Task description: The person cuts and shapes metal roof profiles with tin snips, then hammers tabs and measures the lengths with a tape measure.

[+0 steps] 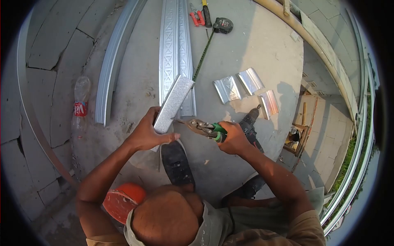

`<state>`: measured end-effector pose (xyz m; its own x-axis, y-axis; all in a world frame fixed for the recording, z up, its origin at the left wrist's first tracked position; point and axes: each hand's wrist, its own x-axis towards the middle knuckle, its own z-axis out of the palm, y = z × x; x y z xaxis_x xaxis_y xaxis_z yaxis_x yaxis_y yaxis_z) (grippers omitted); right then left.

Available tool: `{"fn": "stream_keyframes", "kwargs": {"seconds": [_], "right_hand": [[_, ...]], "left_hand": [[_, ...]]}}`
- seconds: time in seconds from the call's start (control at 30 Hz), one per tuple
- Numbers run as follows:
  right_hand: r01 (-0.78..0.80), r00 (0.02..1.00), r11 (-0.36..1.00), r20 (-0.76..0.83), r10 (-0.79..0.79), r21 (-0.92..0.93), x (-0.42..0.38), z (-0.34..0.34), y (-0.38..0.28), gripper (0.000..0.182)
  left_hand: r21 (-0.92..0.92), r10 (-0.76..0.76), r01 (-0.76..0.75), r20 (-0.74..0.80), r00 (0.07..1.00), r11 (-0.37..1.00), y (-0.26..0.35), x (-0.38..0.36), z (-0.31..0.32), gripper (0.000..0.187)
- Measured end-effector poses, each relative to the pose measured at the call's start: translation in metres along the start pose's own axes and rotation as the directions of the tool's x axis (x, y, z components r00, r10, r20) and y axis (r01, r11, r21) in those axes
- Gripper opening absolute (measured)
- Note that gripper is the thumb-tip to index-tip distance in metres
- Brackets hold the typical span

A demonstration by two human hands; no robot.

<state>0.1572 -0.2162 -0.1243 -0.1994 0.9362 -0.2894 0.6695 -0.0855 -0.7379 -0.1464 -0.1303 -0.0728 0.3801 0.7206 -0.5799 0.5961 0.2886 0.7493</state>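
Observation:
My left hand (pixel 148 130) is wrapped round the lower end of a short galvanized metal channel piece (pixel 174 103), its thumb across the near end. The piece slants up to the right, overlapping the long metal channels (pixel 169 49) on the floor. In my right hand (pixel 236 139) is a pair of tin snips (pixel 203 128) with green handles. The tips of their jaws are right at the edge of the channel piece, just above my left thumb. A black shoe (pixel 176 162) shows below my left hand.
Three short cut channel pieces (pixel 227 89) lie right of centre, near a cordless drill (pixel 250 127). A tape measure (pixel 223 25), its blade pulled out, and red-handled pliers (pixel 197 18) lie at the back. A plastic bottle (pixel 81 102) and another long channel (pixel 117 53) are left; an orange-red container (pixel 123 201) is near.

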Motion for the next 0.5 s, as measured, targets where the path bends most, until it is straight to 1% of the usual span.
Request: {"fn": "stream_keyframes", "kwargs": {"seconds": [0.03,0.07,0.1,0.13,0.17,0.2,0.23,0.27,0.3,0.33,0.37,0.4,0.43,0.47,0.5], "right_hand": [[0.080,0.995,0.997,-0.057,-0.080,0.008,-0.004,0.003,0.001,0.022],[0.100,0.989,0.995,-0.108,-0.096,0.030,-0.007,0.010,0.005,0.024],[0.102,0.989,0.995,-0.108,-0.099,0.024,-0.008,0.006,0.005,0.024],[0.003,0.999,1.000,0.033,-0.004,0.023,-0.008,0.004,0.003,0.031],[-0.092,0.980,0.996,0.178,0.088,0.010,-0.007,0.003,0.000,0.038],[-0.080,0.978,0.997,0.192,0.076,0.016,-0.009,0.000,-0.006,0.038],[-0.125,0.958,0.992,0.260,0.119,0.006,-0.013,-0.004,-0.013,0.045],[-0.170,0.932,0.985,0.323,0.163,-0.007,-0.017,-0.004,-0.018,0.052],[-0.166,0.930,0.986,0.334,0.156,0.000,-0.024,0.000,-0.022,0.052],[-0.063,0.964,0.996,0.254,0.078,-0.067,-0.033,0.005,-0.025,0.057],[0.035,0.984,0.989,0.177,-0.009,-0.142,-0.038,0.006,-0.027,0.062],[0.045,0.982,0.989,0.187,-0.019,-0.138,-0.039,0.006,-0.029,0.062],[-0.020,0.971,0.991,0.233,0.051,-0.134,-0.039,0.007,-0.030,0.067],[-0.084,0.952,0.988,0.282,0.117,-0.129,-0.039,0.009,-0.032,0.073],[-0.069,0.950,0.991,0.297,0.100,-0.114,-0.038,0.009,-0.034,0.073]], "left_hand": [[-0.203,-0.082,0.078,-0.008,0.997,0.976,-0.001,0.000,0.004,0.099],[-0.210,-0.072,0.071,0.000,0.997,0.975,-0.005,0.001,0.007,0.099],[-0.182,-0.115,0.120,0.038,0.993,0.976,-0.013,0.003,0.010,0.090],[-0.152,-0.165,0.174,0.069,0.984,0.973,-0.023,0.004,0.012,0.080],[-0.169,-0.202,0.218,0.110,0.973,0.961,-0.036,0.008,0.016,0.073],[-0.218,-0.216,0.242,0.139,0.967,0.945,-0.033,0.005,0.017,0.068],[-0.268,-0.230,0.269,0.168,0.959,0.925,-0.032,0.003,0.015,0.062],[-0.272,-0.246,0.281,0.157,0.957,0.920,-0.038,0.001,0.012,0.062],[-0.286,-0.245,0.286,0.170,0.955,0.915,-0.045,0.000,0.009,0.064],[-0.303,-0.240,0.286,0.182,0.954,0.909,-0.049,0.001,0.007,0.065],[-0.306,-0.246,0.291,0.176,0.953,0.907,-0.051,0.001,0.004,0.065],[-0.249,-0.233,0.278,0.195,0.953,0.928,-0.047,-0.001,0.001,0.063],[-0.189,-0.228,0.269,0.211,0.951,0.945,-0.043,-0.006,-0.004,0.062],[-0.152,-0.242,0.271,0.187,0.952,0.950,-0.037,-0.011,-0.004,0.047],[-0.094,-0.279,0.297,0.173,0.945,0.950,-0.035,-0.013,-0.004,0.052]]}}
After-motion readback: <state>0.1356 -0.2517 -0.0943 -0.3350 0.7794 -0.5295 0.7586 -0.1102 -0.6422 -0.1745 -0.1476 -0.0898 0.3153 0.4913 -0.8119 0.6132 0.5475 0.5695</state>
